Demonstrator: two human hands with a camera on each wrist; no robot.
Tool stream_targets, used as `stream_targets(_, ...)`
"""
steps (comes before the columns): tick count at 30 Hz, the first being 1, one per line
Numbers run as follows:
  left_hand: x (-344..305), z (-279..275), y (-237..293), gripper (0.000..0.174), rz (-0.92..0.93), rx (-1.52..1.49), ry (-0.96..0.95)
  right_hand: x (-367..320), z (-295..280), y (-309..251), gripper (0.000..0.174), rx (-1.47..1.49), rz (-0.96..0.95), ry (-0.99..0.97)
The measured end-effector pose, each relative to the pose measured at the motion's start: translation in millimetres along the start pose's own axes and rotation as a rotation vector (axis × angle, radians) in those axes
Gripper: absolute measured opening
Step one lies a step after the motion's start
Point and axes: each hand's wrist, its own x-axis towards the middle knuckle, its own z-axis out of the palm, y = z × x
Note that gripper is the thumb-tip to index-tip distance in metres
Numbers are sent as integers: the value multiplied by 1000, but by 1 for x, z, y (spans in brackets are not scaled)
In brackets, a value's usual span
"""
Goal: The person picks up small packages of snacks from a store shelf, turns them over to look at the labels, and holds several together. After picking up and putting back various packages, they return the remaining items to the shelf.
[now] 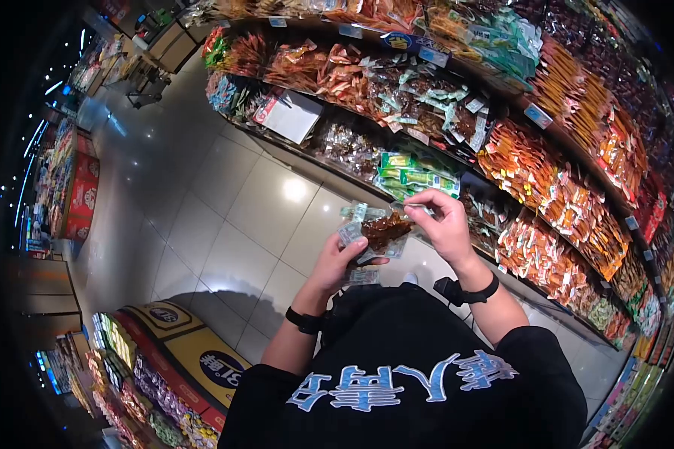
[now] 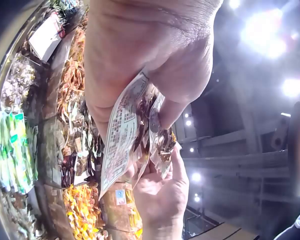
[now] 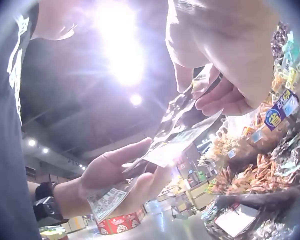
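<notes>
Several small clear snack packets [image 1: 386,231] with dark brown contents and printed white labels are gathered between the hands, in front of the torso. My left hand [image 1: 335,263] grips them from below, its thumb lying over the near packet. With thumb and forefinger, my right hand [image 1: 443,227] pinches the upper edge of a packet. In the left wrist view a label [image 2: 124,131] with small print juts out beside the left hand. The right wrist view has the packet [image 3: 176,142] stretching between both hands, while another label [image 3: 109,202] hangs below the left palm.
A long tiered shelf of loose wrapped snacks [image 1: 528,168] curves along the right. Green-and-white packs [image 1: 418,176] and a white board [image 1: 288,115] sit on its lower tier. A yellow-sided display [image 1: 195,340] stands at lower left, with tiled floor [image 1: 232,202] between.
</notes>
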Motion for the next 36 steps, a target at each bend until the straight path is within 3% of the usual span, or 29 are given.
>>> stream_targets(3, 1, -16, 19, 38, 29, -53, 84, 4, 20, -6, 17, 24, 46, 21)
stream_targets(7, 8, -35, 42, 39, 59, 50, 207, 6, 42, -12, 21, -5, 175, -82)
stream_targets(10, 11, -46, 50, 43, 95, -59, 115, 5, 57, 1, 23, -202, 126, 7)
stream_targets(14, 3, -45, 65, 50, 67, -249, 26, 4, 76, 8, 11, -25, 158, 170)
stream_targets(18, 8, -52, 65, 45, 46, 3, 14, 1, 93, 6, 10, 121, 208, 213)
stream_targets(21, 9, -47, 68, 37, 83, 101, 59, -1, 106, -2, 10, 196, 219, 174)
stream_targets(24, 11, -60, 74, 42, 81, 103, 119, -1, 112, -8, 11, 381, 251, 72)
stream_targets(27, 7, -64, 85, 37, 120, 48, 62, -1, 116, -10, 11, 520, 286, -68)
stream_targets(36, -23, -59, 121, 27, 144, 66, 53, -5, 123, -31, 14, 491, 196, -209)
